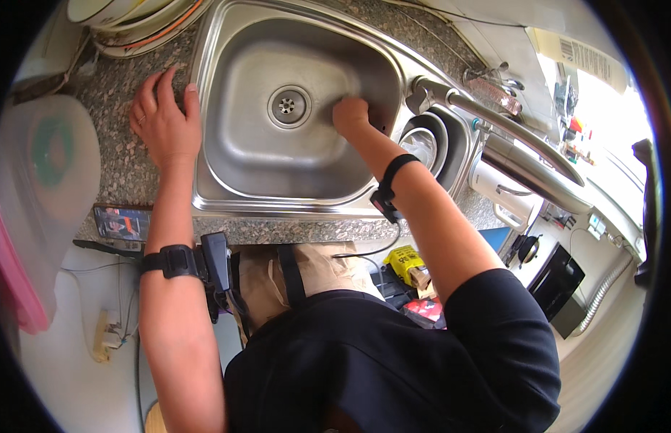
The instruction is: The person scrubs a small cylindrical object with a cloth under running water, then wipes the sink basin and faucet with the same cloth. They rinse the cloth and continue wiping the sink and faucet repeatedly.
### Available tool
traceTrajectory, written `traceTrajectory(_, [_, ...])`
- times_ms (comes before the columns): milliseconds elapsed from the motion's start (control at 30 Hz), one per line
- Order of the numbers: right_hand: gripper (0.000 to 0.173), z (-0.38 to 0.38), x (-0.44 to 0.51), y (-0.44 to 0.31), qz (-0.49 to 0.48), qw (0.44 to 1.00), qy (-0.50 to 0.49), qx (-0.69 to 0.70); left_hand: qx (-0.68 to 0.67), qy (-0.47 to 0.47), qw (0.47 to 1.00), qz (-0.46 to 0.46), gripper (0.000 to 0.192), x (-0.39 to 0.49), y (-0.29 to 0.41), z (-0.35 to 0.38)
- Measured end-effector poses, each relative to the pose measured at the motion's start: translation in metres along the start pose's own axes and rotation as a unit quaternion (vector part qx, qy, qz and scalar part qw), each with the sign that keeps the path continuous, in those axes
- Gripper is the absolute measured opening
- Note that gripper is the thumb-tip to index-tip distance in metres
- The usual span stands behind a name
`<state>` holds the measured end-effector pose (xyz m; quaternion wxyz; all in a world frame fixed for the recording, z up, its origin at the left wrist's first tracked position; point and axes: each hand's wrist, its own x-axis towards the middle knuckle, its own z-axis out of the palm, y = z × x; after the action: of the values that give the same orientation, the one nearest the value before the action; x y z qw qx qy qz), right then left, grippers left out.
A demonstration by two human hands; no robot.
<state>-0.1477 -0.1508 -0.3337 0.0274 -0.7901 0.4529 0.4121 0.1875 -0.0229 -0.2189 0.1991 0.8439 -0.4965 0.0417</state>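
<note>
My left hand (168, 122) rests palm down on the speckled stone countertop (119, 178), fingers apart, just left of the sink; it holds nothing. My right hand (352, 116) is down inside the stainless steel sink basin (249, 157), to the right of the drain strainer (288, 106). Its fingers are curled under and mostly hidden, so whether it holds anything cannot be told. The basin wall beside it looks wet or shaded. The faucet (508, 124) stands at the sink's right side, its spout swung away from the large basin.
Stacked plates and bowls (146, 32) stand at the upper left. A translucent tub with a pink rim (16, 265) is at far left, a smartphone (122, 223) near the counter edge. Right of the basin are a small side basin with nested bowls (422, 143) and a white electric kettle (498, 189).
</note>
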Motion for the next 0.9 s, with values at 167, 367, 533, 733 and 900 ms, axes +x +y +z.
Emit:
traceTrajectory(167, [0.02, -0.074, -0.011, 0.03, -0.09, 0.948, 0.259, -0.16, 0.004, 0.006, 1.0, -0.01, 0.039, 0.0, 0.0, 0.0])
traceTrajectory(367, [0.019, -0.08, -0.09, 0.034, -0.029, 0.985, 0.111, -0.129, 0.004, 0.013, 1.0, -0.009, 0.039, -0.001, -0.001, 0.001])
traceTrajectory(533, [0.022, -0.098, -0.097, 0.032, -0.11, 0.981, 0.096, -0.129, -0.004, 0.023, 1.0, -0.013, 0.039, -0.002, -0.002, 0.003])
traceTrajectory(733, [0.031, -0.056, -0.105, 0.044, -0.024, 0.95, 0.236, -0.205, 0.009, 0.025, 1.0, -0.01, 0.039, -0.001, 0.0, 0.003])
traceTrajectory(900, [0.024, -0.011, -0.149, -0.031, -0.229, 0.958, -0.137, 0.105, 0.013, 0.022, 1.0, -0.007, 0.04, 0.0, 0.0, 0.002])
